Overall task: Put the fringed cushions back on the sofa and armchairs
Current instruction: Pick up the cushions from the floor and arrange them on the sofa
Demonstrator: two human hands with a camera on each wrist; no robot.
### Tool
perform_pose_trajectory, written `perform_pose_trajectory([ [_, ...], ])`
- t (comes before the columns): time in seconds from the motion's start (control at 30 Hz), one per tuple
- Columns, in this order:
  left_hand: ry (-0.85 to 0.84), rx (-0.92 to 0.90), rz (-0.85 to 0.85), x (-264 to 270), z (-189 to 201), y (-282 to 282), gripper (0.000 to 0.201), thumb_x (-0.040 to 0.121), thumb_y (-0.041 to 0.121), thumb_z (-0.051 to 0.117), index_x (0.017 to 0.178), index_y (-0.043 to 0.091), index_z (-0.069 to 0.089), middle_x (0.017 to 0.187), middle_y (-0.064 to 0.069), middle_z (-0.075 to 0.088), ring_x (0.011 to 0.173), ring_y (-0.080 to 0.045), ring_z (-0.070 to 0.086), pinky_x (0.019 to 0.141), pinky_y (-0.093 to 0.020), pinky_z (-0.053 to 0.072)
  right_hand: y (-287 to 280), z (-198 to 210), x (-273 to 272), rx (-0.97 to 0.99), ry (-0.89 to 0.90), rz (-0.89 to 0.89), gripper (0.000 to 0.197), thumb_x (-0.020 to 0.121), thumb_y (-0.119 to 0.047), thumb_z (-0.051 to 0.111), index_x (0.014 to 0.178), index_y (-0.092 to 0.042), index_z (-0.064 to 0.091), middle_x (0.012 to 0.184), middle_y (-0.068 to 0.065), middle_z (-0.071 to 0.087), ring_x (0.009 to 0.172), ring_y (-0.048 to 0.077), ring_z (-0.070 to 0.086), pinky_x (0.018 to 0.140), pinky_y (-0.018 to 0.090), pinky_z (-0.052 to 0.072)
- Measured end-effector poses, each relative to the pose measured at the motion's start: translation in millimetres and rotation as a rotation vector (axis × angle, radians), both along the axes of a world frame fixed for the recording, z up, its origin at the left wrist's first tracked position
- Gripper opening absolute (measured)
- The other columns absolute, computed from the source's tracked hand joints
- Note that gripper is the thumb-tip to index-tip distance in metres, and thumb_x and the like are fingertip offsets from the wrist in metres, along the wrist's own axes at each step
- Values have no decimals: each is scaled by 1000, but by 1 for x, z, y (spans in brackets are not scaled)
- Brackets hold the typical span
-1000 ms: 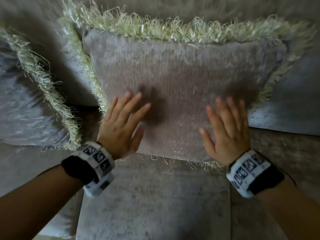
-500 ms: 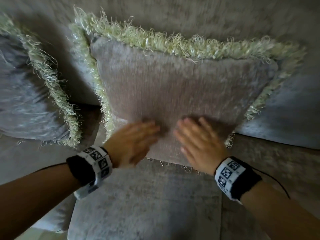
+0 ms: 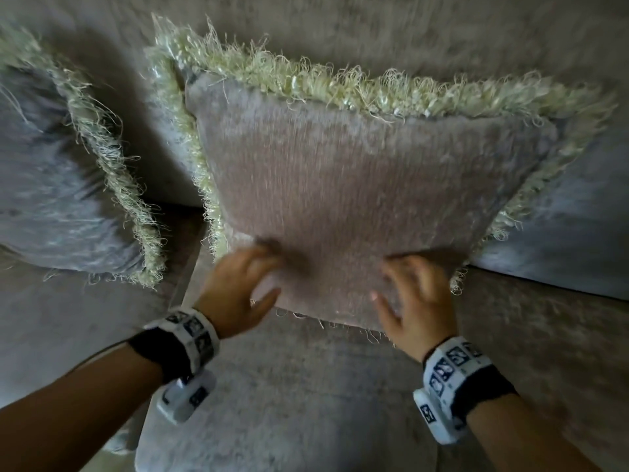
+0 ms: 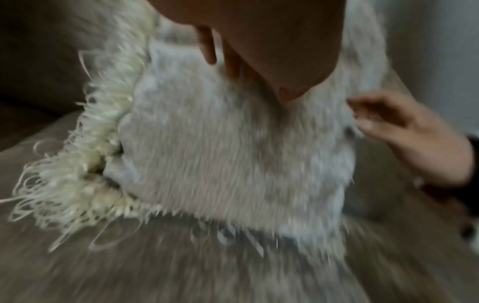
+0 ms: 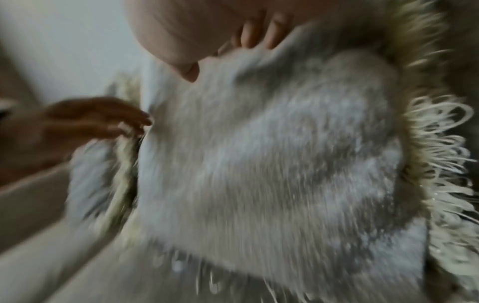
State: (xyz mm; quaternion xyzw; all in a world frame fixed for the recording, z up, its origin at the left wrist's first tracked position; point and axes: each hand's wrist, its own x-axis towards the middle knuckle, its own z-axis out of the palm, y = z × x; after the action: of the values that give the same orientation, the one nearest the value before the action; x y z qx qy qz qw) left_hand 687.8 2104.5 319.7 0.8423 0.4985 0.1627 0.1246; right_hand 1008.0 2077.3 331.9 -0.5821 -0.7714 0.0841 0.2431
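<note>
— Cushion (image 3: 343,185)?
— Propped upright on the sofa seat (image 3: 289,396), leaning on the backrest (image 3: 374,32), cream fringe (image 3: 340,86) along top and sides.
— Left hand (image 3: 238,291)?
— At the near left corner of the cushion, fingers (image 3: 262,264) bent and pushed into the pile, thumb spread out on the fabric. Blurred, so cannot tell whether gripping or only pressing. From the left wrist view, fingertips (image 4: 207,51) dug into the plush.
— Right hand (image 3: 418,301)?
— At the near right corner, fingers curved onto the cover, thumb stretched out toward the left. Blurred too; cannot tell whether clamped on cloth or just laid against it. From the right wrist view, fingertips (image 5: 259,34) sunk into the pile, denting it.
— Hands close together?
— Apart, one at each lower corner, cushion face between them.
— Anything else on the sofa?
— Second cushion (image 3: 51,185) to the left, greyer, same cream fringe, tilted against the backrest, apart from the first. Grey-blue plush (image 3: 561,233) behind the right edge of the middle cushion, touching it; whether another cushion, cannot tell.
— Wrists?
— White marked bands (image 3: 190,338) over black straps on both.
</note>
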Motion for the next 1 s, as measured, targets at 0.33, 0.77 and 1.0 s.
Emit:
perform_pose_trajectory([
  [0.33, 302, -44, 336, 0, 9, 83, 72, 97, 61, 16, 151, 28, -20, 161, -11, -21, 148, -30, -17, 118, -62, 6, 59, 17, 24, -366, 114, -501, 97, 79, -76, 47, 133, -62, -33, 161, 6, -28, 150, 38, -4, 105, 64, 38],
  [0.77, 337, -54, 383, 7, 80, 48, 65, 90, 37, 58, 148, 24, 32, 141, -11, 45, 116, -38, 51, 91, -55, 47, 26, 70, 62, -389, -22, -339, 62, 98, -41, 51, 153, -36, 24, 157, 10, 23, 140, 34, 29, 109, 55, 36],
  [1.0, 315, -309, 344, 44, 191, 1, 48, 98, 45, 44, 142, 28, 41, 131, -4, 55, 118, -28, 54, 94, -47, 46, -25, 155, 64, -546, 76, -306, 44, 98, -40, 52, 138, -22, 51, 138, 6, 51, 125, 26, 51, 103, 41, 45],
])
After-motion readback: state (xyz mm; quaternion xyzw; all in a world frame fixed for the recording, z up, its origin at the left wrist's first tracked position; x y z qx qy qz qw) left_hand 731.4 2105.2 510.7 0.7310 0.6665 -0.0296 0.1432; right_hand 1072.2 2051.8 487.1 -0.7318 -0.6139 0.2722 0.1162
